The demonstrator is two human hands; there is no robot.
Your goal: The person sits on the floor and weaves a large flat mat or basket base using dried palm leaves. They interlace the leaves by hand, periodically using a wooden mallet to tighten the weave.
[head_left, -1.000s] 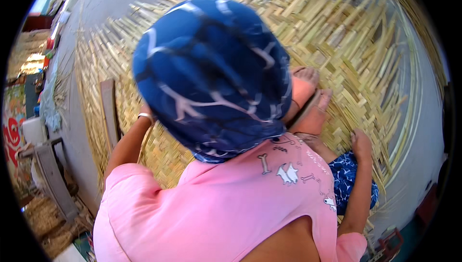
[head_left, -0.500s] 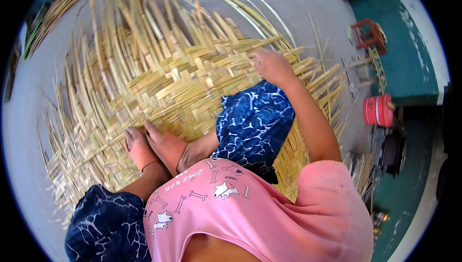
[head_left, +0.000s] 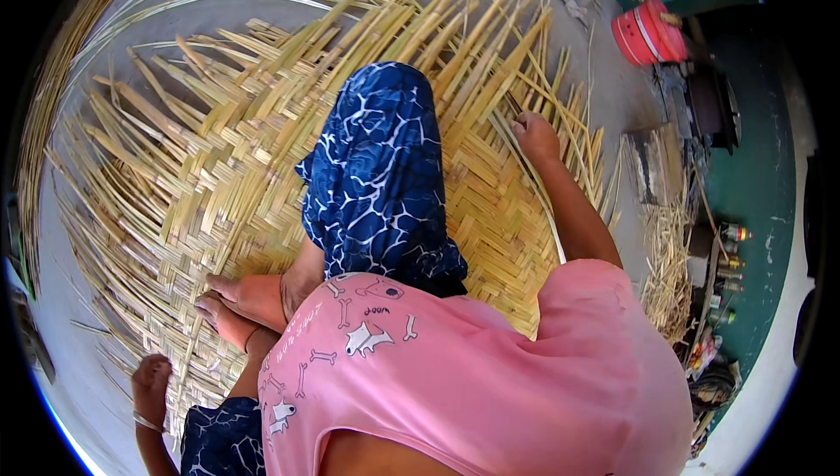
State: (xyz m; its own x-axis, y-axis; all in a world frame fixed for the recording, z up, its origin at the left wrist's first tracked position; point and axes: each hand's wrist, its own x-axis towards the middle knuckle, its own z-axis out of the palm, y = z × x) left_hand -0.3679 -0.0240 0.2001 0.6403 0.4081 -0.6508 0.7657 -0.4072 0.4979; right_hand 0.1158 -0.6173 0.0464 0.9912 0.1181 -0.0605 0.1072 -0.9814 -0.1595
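Lower left: bare left hand (head_left: 152,378), fingers curled; whether gripping anything cannot be told. Across the centre: yellow-green herringbone mat (head_left: 254,170) of flat split cane, middle woven, left and upper margins unwoven, strips (head_left: 514,66) loose. Upper right: bare right hand (head_left: 536,136) at edge strips, fingers bent, hold unconfirmed

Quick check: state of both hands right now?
Left hand: fingers curled; whether it holds anything can't be told.
Right hand: fingers curled at split strips; grip can't be told.
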